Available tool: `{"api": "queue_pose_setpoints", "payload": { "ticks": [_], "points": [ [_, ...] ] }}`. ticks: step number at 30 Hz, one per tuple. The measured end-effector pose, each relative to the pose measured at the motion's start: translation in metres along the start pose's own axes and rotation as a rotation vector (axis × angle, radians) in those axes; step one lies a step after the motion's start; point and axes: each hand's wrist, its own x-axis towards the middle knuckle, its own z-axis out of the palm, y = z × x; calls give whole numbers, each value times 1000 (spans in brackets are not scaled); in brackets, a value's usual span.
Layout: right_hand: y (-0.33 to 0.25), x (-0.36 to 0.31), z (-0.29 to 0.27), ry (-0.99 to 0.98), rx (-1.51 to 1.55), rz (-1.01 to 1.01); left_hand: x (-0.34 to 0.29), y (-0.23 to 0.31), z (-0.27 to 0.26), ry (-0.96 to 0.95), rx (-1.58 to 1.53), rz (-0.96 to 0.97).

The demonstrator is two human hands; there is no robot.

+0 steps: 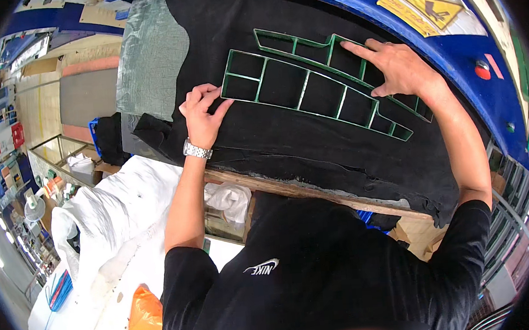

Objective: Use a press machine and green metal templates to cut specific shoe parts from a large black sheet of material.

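Observation:
Two long, stepped green cutting dies lie side by side on a black leather-like sheet point(312, 140). Each is an open frame of narrow strips with cross bars. At the left end of the near cutting die point(303, 90), my left hand point(202, 113) has its thumb and fingertip closed about the lower corner. My right hand point(402, 66) spreads over the right half of the far cutting die point(331, 50). Its index finger stretches along that frame, while the thumb reaches down to the narrow gap between the two dies. The hand hides part of the far frame.
A blue machine edge point(351, 5) curves along the far side, with a yellow warning sign point(434, 11) and a red knob point(482, 70). Left of the black sheet is a grey-green sheet point(149, 56). A wooden edge point(303, 188) runs before me; white cloth point(120, 202) lies at the left.

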Motion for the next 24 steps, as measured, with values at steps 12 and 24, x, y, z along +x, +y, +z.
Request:
{"api": "queue_pose_setpoints", "payload": {
  "ticks": [12, 24],
  "points": [
    [-5, 35, 9, -65, -38, -37, -1, 4, -4, -39, 46, -23],
    [-13, 46, -25, -116, -45, -79, 0, 5, -5, -21, 27, 2]
  ]
}}
